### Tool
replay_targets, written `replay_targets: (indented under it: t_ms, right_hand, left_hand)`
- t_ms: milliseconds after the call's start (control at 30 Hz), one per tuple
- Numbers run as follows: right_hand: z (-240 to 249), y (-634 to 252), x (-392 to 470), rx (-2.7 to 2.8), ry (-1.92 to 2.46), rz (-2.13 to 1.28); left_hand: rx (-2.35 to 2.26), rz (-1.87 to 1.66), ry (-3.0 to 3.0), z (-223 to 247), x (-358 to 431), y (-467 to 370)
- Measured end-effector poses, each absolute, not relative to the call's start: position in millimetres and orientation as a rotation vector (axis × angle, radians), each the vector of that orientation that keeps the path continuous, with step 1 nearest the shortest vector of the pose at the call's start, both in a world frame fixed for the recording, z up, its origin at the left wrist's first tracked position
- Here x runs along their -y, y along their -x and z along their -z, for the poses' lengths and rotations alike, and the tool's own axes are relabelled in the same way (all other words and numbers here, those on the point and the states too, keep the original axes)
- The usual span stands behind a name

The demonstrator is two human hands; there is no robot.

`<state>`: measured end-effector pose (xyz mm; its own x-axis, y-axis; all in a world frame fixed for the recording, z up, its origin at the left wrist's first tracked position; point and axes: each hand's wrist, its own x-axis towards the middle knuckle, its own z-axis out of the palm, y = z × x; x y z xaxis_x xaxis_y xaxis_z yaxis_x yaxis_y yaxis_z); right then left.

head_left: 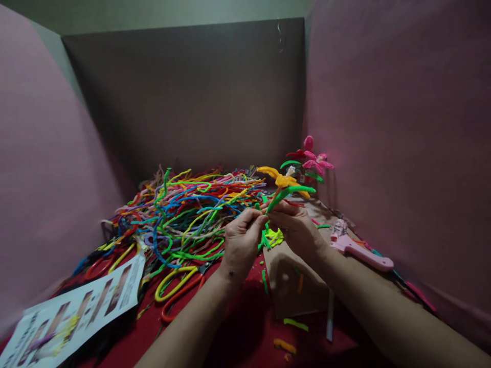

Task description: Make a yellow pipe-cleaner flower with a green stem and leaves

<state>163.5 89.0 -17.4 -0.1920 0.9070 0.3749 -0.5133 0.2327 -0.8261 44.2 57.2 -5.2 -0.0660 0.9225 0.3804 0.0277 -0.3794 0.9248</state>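
Both hands meet over the middle of the work area, around a pipe-cleaner flower [284, 180] with orange petals, a pale centre and a long green leaf [289, 193]. My left hand [241, 240] is closed, thumb and forefinger pinching at the base of the leaf. My right hand [297, 230] is closed around the flower's stem from the other side, its fingertips touching the left ones. Fingers hide most of the stem. Just below the fingers, bright green and yellow-green pipe-cleaner pieces [274, 237] lie on brown cardboard [291, 281].
A large heap of coloured pipe cleaners [195, 209] spreads behind my left hand. Scissors with yellow and red handles [174, 286] and a printed sheet [76, 312] lie left. At right are a pink glue gun [362, 250], a glue stick [330, 317] and a finished pink flower [317, 162].
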Motion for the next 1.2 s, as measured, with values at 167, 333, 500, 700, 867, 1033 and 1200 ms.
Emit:
replay_targets:
  t_ms: [167, 333, 500, 700, 867, 1033, 1200]
  right_hand:
    - [13, -167, -90, 1.15, 0.357, -1.531]
    - [10, -175, -93, 1.283, 0.27, -1.662]
    - [6, -176, -90, 1.301, 0.268, -1.644]
    - [9, -167, -87, 1.05, 0.309, -1.623]
    - [16, -161, -90, 0.953, 0.328, -1.517]
    - [18, -161, -91, 1.013, 0.337, -1.486]
    - [16, -166, -92, 1.122, 0.281, -1.466]
  left_hand:
    - [-0.836, -1.333, -1.27, -4, -57, -41]
    - [-0.655, -1.113, -1.225, -7, -57, -33]
    - [-0.574, -1.01, -1.211, -3, -60, -27]
    - [-0.696, -1.125, -1.357, -5, -61, -31]
    - [-1.019, -1.467, -1.739, 3, -59, -38]
    - [-1.043, -1.501, -1.633, 6, -58, -41]
    - [-0.918, -1.392, -1.493, -4, -56, -39]
